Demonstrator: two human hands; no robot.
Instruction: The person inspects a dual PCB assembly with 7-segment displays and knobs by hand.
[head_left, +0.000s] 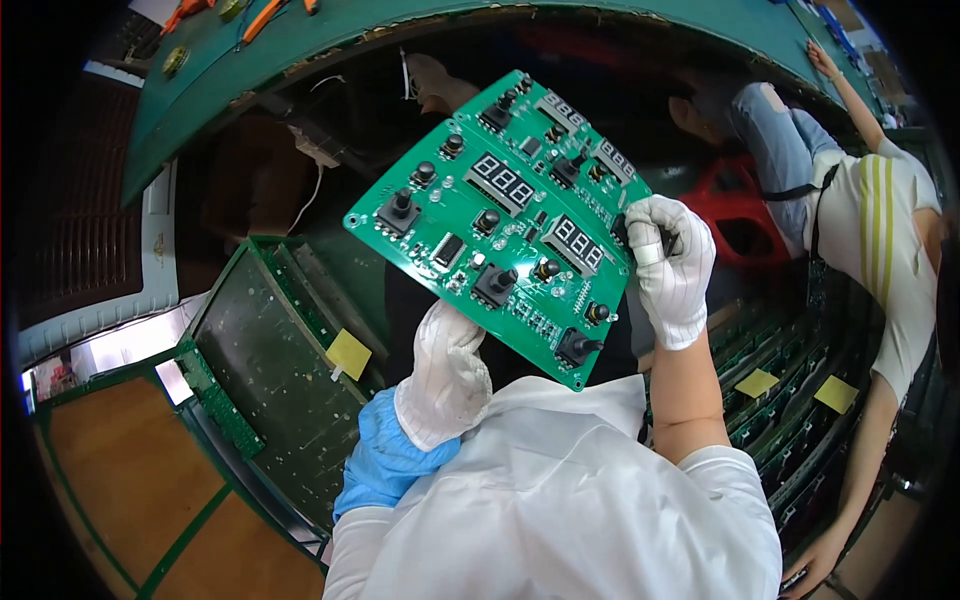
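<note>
A green circuit board point(460, 205) is held up tilted in front of my chest. It carries several digit displays point(501, 183), black push buttons and black knob-like parts with upright shafts point(399, 212). My left hand point(450, 370), in a white glove with a blue sleeve cover at the wrist, grips the board's lower left edge from below; its fingertips are hidden under the board. My right hand point(672, 262), also in a white glove, closes its fingers at the board's right edge, beside a dark part there. Exactly what the fingertips pinch is partly hidden.
A green workbench point(420, 22) with orange-handled tools point(262, 22) runs along the far side. At left stands a green rack point(280, 340) bearing a yellow note point(349, 354). Slotted racks with boards point(780, 420) lie at right, near a seated co-worker point(860, 200) and a red stool point(735, 215).
</note>
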